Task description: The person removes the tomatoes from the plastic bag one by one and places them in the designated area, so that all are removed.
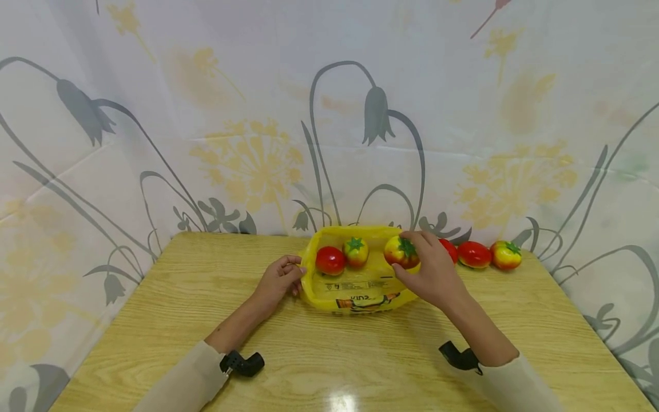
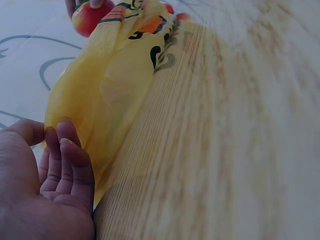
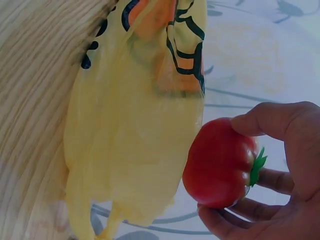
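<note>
An open yellow plastic bag (image 1: 370, 292) with dark print stands on the table. My left hand (image 1: 278, 283) pinches its left rim between thumb and fingers, close up in the left wrist view. Inside the bag lie a glossy red oval fruit (image 1: 330, 261) and a yellow-red toy tomato (image 1: 356, 252) with a green star-shaped top. At the bag's right end, my right hand (image 1: 435, 272) grips a larger red-and-yellow tomato (image 1: 400, 252) by its sides. In the right wrist view this tomato (image 3: 217, 162) is beside the bag's rim, its green leaves toward the palm.
Right of the bag, in a row along the table's back, are a red fruit (image 1: 449, 249) partly behind my right hand, a red oval fruit (image 1: 474, 254) and a yellow-red tomato (image 1: 506, 255). A flower-patterned cloth (image 1: 247, 86) hangs behind the wooden table (image 1: 329, 355).
</note>
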Available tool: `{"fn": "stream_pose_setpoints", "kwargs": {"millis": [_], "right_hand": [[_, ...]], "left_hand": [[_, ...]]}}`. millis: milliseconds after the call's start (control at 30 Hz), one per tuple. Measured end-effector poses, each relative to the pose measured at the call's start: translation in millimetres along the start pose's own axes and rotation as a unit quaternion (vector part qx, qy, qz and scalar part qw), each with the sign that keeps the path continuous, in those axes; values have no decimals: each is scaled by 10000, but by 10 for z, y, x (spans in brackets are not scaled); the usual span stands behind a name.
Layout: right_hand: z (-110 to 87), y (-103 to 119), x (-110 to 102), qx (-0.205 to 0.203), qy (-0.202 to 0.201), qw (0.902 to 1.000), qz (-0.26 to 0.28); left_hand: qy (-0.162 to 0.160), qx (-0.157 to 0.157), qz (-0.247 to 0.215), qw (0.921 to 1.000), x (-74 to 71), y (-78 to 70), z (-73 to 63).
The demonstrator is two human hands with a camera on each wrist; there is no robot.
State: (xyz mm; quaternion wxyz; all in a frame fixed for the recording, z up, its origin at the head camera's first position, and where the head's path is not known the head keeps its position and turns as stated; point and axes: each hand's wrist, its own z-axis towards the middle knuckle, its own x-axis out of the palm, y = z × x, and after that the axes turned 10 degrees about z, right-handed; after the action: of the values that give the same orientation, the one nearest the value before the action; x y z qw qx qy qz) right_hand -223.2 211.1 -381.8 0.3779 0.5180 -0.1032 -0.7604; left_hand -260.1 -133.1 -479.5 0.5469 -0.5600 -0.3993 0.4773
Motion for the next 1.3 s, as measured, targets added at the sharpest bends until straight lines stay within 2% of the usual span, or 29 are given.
{"fn": "stream_pose_setpoints", "kwargs": {"millis": [433,567,833,1300], "right_hand": [[-158,-65,-123,-301,-344,9989,-38],[-180,-90,-172,-236,-384,9990,-70],[-245,-154,-273,142,-345,9991,-184],[-394,-406,-402,146,-499,9980,-363]], "left_hand": [[-18,-9,-20,10000,-4,-16,-9],[-25,0,-2,10000,-9,-25,-15],[20,31,-8,10000,-8,-14,-8],[-6,-53,-43,10000,-10,-22,-6]]}}
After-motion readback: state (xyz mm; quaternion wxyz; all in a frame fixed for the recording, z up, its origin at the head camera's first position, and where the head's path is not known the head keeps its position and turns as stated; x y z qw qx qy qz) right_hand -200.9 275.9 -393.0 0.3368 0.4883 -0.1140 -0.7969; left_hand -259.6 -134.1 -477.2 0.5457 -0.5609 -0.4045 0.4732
